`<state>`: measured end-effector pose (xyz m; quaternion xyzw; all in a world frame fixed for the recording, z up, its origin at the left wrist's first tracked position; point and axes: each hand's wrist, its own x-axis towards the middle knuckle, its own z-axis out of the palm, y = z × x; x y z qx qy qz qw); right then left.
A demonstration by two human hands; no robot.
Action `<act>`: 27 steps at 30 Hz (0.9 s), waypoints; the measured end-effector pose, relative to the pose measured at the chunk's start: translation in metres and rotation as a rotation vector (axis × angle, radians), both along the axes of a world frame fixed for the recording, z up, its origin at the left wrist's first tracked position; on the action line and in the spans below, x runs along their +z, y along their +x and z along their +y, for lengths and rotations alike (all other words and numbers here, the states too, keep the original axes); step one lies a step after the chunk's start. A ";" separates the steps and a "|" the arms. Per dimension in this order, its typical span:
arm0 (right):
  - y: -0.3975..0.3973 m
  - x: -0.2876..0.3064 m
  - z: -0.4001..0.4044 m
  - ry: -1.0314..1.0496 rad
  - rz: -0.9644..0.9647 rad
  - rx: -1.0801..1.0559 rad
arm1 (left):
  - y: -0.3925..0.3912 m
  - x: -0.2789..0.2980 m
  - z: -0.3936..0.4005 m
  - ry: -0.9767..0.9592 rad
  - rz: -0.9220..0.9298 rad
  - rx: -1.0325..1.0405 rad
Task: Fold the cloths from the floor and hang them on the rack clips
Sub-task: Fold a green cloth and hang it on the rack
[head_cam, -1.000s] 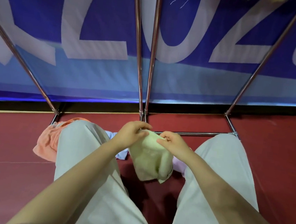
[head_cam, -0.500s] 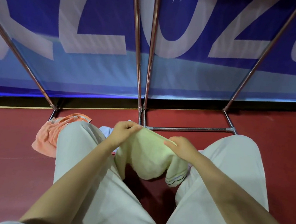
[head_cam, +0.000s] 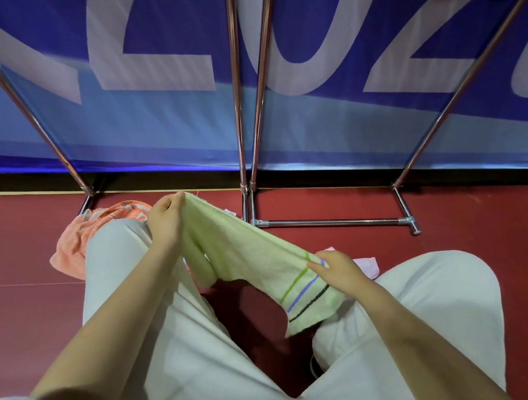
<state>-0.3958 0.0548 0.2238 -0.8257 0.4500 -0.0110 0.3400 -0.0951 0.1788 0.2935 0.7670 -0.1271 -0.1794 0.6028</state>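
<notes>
The pale green terry cloth with green, blue and black stripes near one end [head_cam: 250, 257] is stretched between the person's two hands, above the gap between the knees. The left hand [head_cam: 166, 219] has its fingers curled tight around the far upper corner, thumb pressed on top, so that the corner is gripped in the fist. The right hand [head_cam: 340, 269] pinches the striped end, with the fingers [head_cam: 316, 265] lying fairly straight along the top edge and the thumb hidden beneath the fabric. From the left hand a fold hangs down, and below the right hand the striped end droops over the inner side of the right knee. Both legs are in light grey trousers [head_cam: 196, 339]. Just beyond the left knee an orange cloth [head_cam: 79, 239] lies crumpled on the dark red floor [head_cam: 4, 270], and a pale pink cloth [head_cam: 365, 264] peeks out beside the right hand. The chrome tubular rack frame [head_cam: 335, 222] stands behind, before a blue banner with large white letters [head_cam: 162, 42].
</notes>
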 end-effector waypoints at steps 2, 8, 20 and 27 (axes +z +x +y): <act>-0.001 -0.004 -0.001 0.021 0.002 -0.027 | 0.001 -0.001 0.000 0.010 0.012 0.019; 0.004 0.004 -0.004 0.060 -0.155 -0.218 | 0.004 -0.006 -0.004 0.020 0.019 0.026; 0.012 0.032 -0.005 0.166 -0.522 -0.504 | -0.011 -0.015 -0.010 0.136 0.090 -0.215; 0.053 0.054 0.017 0.165 -0.584 -0.288 | -0.052 0.000 -0.020 0.073 0.010 -0.512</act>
